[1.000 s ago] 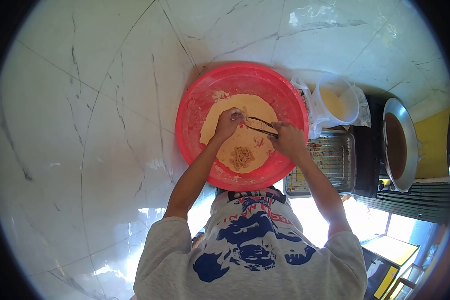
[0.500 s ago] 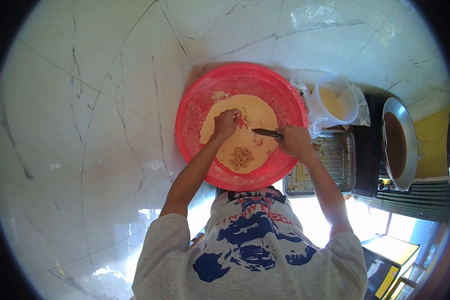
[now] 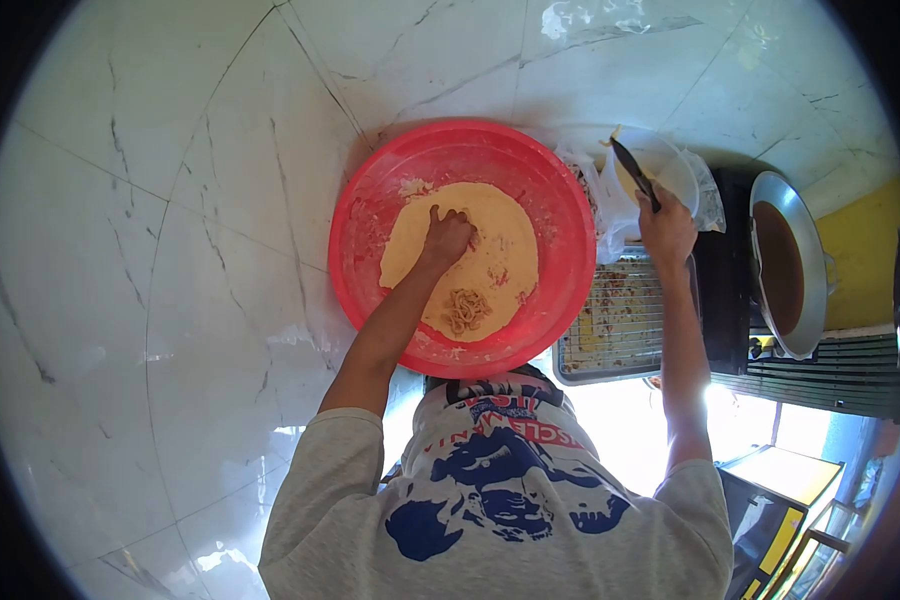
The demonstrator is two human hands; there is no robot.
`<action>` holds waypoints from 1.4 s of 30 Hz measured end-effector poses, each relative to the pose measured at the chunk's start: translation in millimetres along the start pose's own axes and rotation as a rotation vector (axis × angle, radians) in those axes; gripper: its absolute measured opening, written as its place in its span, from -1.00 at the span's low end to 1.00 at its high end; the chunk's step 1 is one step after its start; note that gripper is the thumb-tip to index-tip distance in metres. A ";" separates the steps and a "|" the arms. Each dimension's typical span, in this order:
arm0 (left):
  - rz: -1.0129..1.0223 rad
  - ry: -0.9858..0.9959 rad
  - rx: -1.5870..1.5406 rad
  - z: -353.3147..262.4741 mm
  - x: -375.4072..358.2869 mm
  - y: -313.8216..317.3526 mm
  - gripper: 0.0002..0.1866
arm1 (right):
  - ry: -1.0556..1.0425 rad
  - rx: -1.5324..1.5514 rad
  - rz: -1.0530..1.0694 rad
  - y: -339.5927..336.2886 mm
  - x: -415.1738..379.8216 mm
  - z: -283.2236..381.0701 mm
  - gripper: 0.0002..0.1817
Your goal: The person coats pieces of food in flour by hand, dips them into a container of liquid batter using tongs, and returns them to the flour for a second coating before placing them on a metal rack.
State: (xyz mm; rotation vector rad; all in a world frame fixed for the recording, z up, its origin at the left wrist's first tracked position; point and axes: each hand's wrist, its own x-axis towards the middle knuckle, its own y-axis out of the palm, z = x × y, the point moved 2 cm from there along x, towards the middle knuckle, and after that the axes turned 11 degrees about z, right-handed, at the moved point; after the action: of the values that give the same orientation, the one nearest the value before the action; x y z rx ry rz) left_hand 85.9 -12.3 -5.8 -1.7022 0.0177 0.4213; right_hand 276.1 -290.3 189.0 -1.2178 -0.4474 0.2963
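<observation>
A large red basin (image 3: 345, 240) holds pale yellow flour (image 3: 515, 235). My left hand (image 3: 450, 238) is in the flour, left of the basin's middle, with one finger extended and the others bent; no held object shows. Nearer my body, a small heap of coated strips (image 3: 466, 311) lies on the flour. My right hand (image 3: 668, 228) is closed around the handle of dark tongs (image 3: 631, 166), raised over the white tub (image 3: 678, 178) right of the basin. A small pale piece (image 3: 615, 132) shows at the tongs' tip.
Below the tub is a metal tray with a wire rack (image 3: 625, 315). Further right stands a wide metal pan (image 3: 816, 250) of brown liquid, beside a black stove (image 3: 725, 300). A plastic bag (image 3: 595, 195) lies between basin and tub. Marbled tiles (image 3: 220, 250) surround the basin.
My right hand has swung the tongs from over the flour up and right to the tub. My left hand has stayed in the basin, its fingers differently bent. The view has shifted slightly.
</observation>
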 end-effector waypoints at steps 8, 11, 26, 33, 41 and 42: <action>-0.040 0.018 0.023 1.7 -1.8 2.6 -0.84 | 0.152 -0.292 0.268 18.8 48.8 -67.0 -0.64; -0.020 0.027 0.058 1.3 -7.0 2.8 -0.77 | 0.177 -0.382 0.355 23.8 61.2 -63.2 -0.66; -0.013 -0.095 -0.543 -0.7 -56.6 -31.5 -0.63 | 0.119 -0.492 0.528 55.5 83.1 -62.5 -0.66; 0.023 -0.156 -0.583 8.9 -48.5 -19.7 -0.64 | 0.126 -0.422 0.345 49.8 75.8 -64.0 -0.65; -0.047 -0.170 -0.579 23.7 -44.5 -6.0 -0.44 | 0.120 -0.406 0.252 42.2 66.1 -59.3 -0.67; -0.038 -0.168 -0.608 21.8 -47.9 -10.5 -0.44 | 0.119 -0.402 0.245 41.4 64.9 -58.4 -0.69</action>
State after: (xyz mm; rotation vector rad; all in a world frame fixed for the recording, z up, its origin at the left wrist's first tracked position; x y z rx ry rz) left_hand 38.0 -0.3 15.4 -2.2514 -0.2916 0.5778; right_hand 361.9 -296.2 144.9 -1.6793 -0.2592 0.3512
